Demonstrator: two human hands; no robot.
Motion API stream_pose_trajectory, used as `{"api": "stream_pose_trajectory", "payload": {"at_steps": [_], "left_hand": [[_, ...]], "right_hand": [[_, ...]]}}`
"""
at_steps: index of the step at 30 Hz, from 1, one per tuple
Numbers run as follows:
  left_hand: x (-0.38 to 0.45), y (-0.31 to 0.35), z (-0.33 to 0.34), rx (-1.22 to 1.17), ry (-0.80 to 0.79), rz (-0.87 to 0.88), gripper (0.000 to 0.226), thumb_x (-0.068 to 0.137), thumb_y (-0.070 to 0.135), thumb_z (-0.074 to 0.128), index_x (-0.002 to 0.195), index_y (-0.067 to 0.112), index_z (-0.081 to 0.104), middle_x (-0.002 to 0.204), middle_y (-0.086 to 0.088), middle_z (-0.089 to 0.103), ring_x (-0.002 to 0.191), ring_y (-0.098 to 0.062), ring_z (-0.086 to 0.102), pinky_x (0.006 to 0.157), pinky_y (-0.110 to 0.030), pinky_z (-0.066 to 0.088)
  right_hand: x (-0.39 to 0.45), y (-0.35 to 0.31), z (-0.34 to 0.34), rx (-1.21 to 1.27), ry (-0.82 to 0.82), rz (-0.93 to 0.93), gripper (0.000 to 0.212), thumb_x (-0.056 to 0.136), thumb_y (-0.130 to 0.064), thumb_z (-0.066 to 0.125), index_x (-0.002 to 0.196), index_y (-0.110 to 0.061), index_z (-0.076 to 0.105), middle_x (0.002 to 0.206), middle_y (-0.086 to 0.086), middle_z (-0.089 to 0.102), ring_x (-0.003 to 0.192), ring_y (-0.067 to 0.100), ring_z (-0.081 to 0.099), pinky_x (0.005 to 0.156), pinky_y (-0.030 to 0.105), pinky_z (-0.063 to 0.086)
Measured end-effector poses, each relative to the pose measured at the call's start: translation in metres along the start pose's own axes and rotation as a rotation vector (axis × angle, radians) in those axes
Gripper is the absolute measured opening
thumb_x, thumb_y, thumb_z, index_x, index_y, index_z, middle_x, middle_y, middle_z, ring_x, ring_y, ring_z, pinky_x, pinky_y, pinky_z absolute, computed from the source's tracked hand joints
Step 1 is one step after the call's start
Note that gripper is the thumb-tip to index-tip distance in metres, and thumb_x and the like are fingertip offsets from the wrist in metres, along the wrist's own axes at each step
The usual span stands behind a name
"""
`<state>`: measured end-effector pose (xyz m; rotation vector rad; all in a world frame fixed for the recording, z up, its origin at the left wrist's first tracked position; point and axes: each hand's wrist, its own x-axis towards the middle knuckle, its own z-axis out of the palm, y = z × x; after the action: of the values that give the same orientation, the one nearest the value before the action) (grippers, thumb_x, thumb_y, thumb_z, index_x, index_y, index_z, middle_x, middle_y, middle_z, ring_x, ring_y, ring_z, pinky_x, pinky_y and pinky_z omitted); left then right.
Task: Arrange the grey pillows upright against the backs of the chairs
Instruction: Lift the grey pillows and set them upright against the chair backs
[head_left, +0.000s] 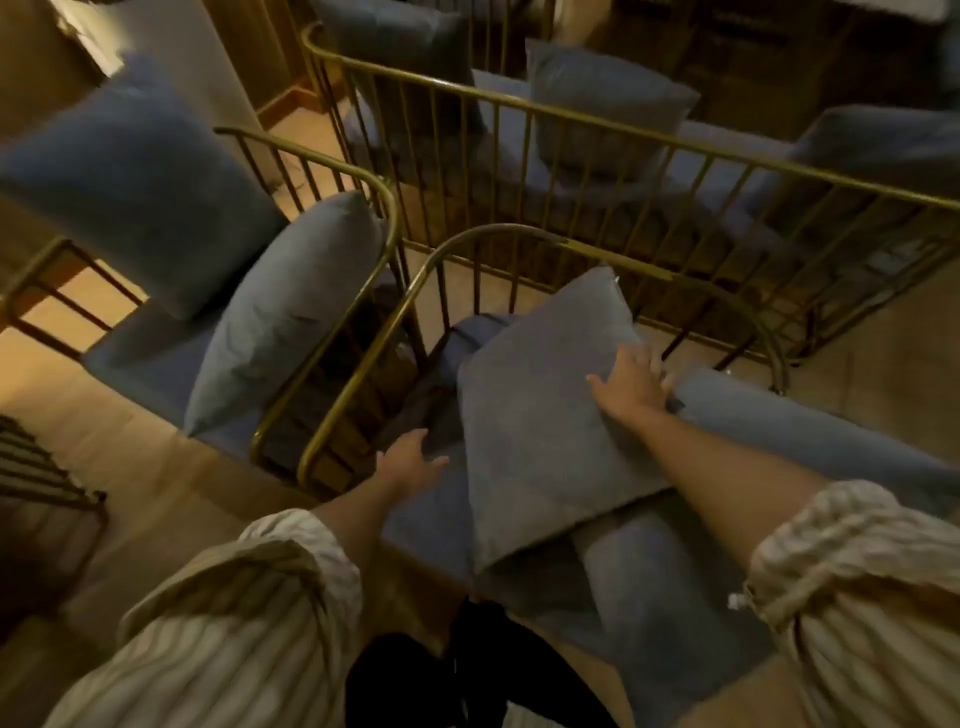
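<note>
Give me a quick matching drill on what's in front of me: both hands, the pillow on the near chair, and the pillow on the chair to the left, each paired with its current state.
Column one:
1. left hand
2. right hand
3. near pillow
4. left-chair pillow

Column two:
A. stands on edge, leaning on the brass side rail
B. lies tilted across the seat, not yet upright
C. open, fingers spread beside the pillow's left edge
D. pressed on the pillow's right edge

Pairs: 1-C, 2-D, 3-B, 4-A
</note>
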<state>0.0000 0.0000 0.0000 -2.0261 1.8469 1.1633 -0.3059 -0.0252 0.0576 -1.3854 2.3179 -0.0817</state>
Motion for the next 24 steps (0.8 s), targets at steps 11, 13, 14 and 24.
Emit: {"api": "stream_pose_trajectory", "payload": {"at_steps": [11,13,14,24], "left_hand": [[0.068,0.035,0.078,-0.802,-0.164,-0.417,0.065,0.100,0.054,0.037,0.128,0.000,0.058,0.144,-0.024,0.050,0.132,-0.039,0.048,0.110,-0.042,0.038],[0.071,0.041,0.086,-0.948,-0.199,-0.495,0.071,0.100,0.058,0.031,0.137,0.002,0.051,0.144,-0.015,0.050,0.132,-0.034,0.048,0.108,-0.043,0.040],[0.073,0.047,0.089,-1.041,-0.244,-0.526,0.072,0.099,0.061,0.028,0.136,0.005,0.052,0.140,-0.010,0.052,0.130,-0.029,0.049,0.104,-0.042,0.042],[0.106,0.046,0.071,-1.232,-0.159,-0.416,0.109,0.051,0.094,0.057,0.138,0.029,0.053,0.129,-0.003,0.064,0.115,-0.033,0.061,0.103,-0.053,0.046]], "right_hand": [[0.036,0.043,0.027,0.045,0.049,0.257,0.114,0.071,-0.092,0.035,0.154,-0.016,0.019,0.157,0.021,0.030,0.139,0.044,0.035,0.114,0.059,0.024],[0.042,0.047,0.030,0.068,0.067,0.292,0.120,0.064,-0.098,0.033,0.153,-0.018,0.022,0.155,0.020,0.035,0.136,0.045,0.038,0.112,0.060,0.024],[0.046,0.048,0.032,0.089,0.073,0.312,0.124,0.059,-0.100,0.032,0.152,-0.019,0.023,0.154,0.019,0.037,0.135,0.045,0.039,0.111,0.061,0.024],[0.046,0.054,0.010,0.449,0.129,0.443,0.106,0.069,-0.087,0.053,0.143,-0.010,0.046,0.143,0.017,0.053,0.128,0.040,0.052,0.102,0.047,0.043]]}}
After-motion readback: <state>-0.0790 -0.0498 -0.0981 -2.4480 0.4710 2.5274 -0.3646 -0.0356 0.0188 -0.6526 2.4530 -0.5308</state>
